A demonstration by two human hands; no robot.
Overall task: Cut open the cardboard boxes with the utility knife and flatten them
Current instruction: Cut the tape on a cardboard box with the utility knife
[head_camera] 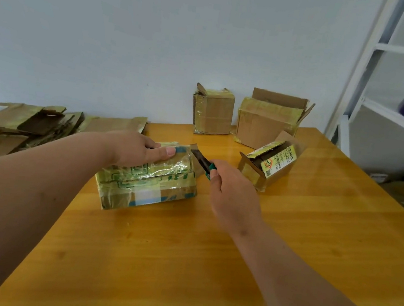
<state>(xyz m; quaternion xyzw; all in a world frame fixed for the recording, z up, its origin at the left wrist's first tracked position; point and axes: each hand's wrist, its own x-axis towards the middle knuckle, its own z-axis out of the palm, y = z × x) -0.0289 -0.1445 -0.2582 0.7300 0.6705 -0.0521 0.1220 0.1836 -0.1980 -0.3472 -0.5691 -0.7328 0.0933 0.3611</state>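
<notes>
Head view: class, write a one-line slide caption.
Left hand presses the taped box on the table while right hand holds the utility knife at its end.

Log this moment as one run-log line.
stage: cutting | left hand: presses on taped box | right hand: grips utility knife, blade at box's right end | flattened stack: left

Both bare forearms are being extended forward. The left hand (137,148) is being laid flat, fingers straight, thumb stretched rightward. The right hand (231,194) is being curled into a grip, knuckles upward.
</notes>
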